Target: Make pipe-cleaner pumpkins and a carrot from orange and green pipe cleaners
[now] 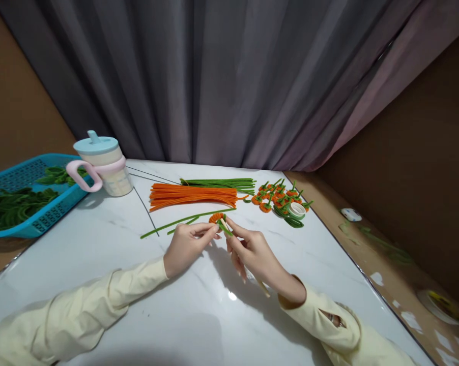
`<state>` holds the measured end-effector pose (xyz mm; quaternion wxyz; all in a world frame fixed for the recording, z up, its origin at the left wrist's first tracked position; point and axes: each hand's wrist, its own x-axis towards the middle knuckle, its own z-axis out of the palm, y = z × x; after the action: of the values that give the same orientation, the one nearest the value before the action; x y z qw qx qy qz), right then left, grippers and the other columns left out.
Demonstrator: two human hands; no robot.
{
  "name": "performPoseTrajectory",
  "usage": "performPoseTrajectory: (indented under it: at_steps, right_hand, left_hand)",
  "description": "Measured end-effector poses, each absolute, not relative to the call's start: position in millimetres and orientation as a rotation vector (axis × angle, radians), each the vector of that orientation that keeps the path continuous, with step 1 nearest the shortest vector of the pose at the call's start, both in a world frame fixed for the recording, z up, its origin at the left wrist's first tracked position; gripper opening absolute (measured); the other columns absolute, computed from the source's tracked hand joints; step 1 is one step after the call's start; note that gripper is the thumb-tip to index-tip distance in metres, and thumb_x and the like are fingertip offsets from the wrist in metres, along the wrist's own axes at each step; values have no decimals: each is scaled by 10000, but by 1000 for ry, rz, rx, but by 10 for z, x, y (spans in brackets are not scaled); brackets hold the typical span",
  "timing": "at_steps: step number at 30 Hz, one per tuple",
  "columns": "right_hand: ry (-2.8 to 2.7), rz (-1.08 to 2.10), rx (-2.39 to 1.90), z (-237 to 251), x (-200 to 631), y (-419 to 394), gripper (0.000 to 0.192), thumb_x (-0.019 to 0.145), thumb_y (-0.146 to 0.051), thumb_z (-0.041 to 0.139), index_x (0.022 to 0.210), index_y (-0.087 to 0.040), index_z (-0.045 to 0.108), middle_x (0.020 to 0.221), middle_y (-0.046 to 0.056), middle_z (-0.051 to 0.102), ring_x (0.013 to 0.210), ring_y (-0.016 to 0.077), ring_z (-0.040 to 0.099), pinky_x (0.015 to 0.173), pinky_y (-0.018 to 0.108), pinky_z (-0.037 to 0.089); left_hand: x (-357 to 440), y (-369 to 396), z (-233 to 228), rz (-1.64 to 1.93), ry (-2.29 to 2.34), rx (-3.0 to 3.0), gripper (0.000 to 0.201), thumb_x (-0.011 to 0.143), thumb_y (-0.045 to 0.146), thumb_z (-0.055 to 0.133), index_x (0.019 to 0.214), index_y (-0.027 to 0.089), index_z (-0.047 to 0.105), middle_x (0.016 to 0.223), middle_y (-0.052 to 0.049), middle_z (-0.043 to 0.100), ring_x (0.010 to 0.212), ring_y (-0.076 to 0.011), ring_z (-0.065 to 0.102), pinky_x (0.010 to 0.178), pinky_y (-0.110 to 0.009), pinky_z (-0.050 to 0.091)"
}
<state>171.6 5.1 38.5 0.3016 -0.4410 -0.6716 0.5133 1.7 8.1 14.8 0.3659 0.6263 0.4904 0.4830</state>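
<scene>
My left hand [187, 245] and my right hand [252, 250] meet over the white marble table [99, 244]. Between their fingertips is a small coiled orange pipe-cleaner piece [216, 217] with a green pipe cleaner [225, 228] wrapped at it. My right hand also grips a thin wooden stick [262, 287] that runs back under the palm toward the wrist. Just beyond the hands lie loose green pipe cleaners [183, 221].
A bundle of orange pipe cleaners [193, 196] and a bundle of green ones [218, 184] lie further back. Several finished orange-and-green pieces [280, 195] and a tape roll [296, 210] sit at right. A lidded cup [103, 165] and a blue basket [21, 195] stand at left.
</scene>
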Motion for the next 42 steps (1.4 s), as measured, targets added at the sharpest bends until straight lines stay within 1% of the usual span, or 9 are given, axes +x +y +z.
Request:
performPoseTrajectory:
  at_steps: [4,8,11,13,15,22,28,36,42]
  right_hand:
    - [-1909,1243,-1187,432,1758,67,473,894,-234,384,1361,-199,447,506,-87,442,278,65,448,319,171,353]
    - [-2092,985,-1113,418,1765,58,430,898,-176,342,1295,-172,508,536,-67,448,328,64,421,429,199,391]
    - [-2201,822,-1046,409,1779,63,354,854,-94,351,1051,-160,638,516,-55,426,396,87,407,528,231,394]
    - [-2245,807,-1024,415,1805,70,322,823,-58,355,862,-173,653,482,-54,395,423,104,400,564,247,388]
    - [-2244,849,-1015,417,1843,66,309,821,-58,358,775,-191,633,469,-52,397,427,111,399,587,256,393]
    - [-2124,1116,-1100,267,1922,-101,292,903,-175,355,1065,-224,593,532,-52,468,356,97,411,466,222,340]
    - [-2175,901,-1153,51,1889,-254,221,828,-66,365,783,-207,528,619,4,505,512,139,436,531,250,319]
    - [-2297,884,-1160,-21,1914,-242,205,867,-74,325,826,-197,483,627,1,496,521,138,413,546,255,318]
    - [-2441,856,-1065,-12,1971,-188,261,834,-40,334,980,-168,509,706,31,543,579,150,460,568,253,343]
  left_hand:
    - [18,77,229,1213,1254,1562,221,779,335,617,767,153,741,660,-34,724,517,-146,648,480,-200,534]
    - [21,76,322,1151,1228,1481,215,759,331,634,755,145,742,645,-42,724,554,-167,676,514,-210,555]
    - [9,96,381,1059,1216,1441,204,756,316,641,724,139,738,645,-53,725,570,-172,684,534,-212,560]
    - [-10,119,406,980,1195,1423,207,764,311,639,715,136,738,669,-65,731,589,-174,690,566,-218,567]
    - [-32,143,418,908,1157,1406,208,771,305,636,702,137,738,686,-74,734,608,-177,697,594,-228,574]
    - [-33,164,329,703,1084,1315,182,751,273,655,673,129,736,657,-84,729,585,-176,697,598,-237,580]
    - [40,136,212,614,1083,1176,164,755,204,639,652,120,737,670,-85,731,582,-144,692,578,-182,562]
    - [1,188,170,485,1044,1144,214,765,261,646,705,79,739,757,-146,736,599,-147,694,600,-187,558]
    - [-59,262,123,405,993,1109,217,740,274,672,745,67,737,792,-157,735,623,-153,696,628,-206,561]
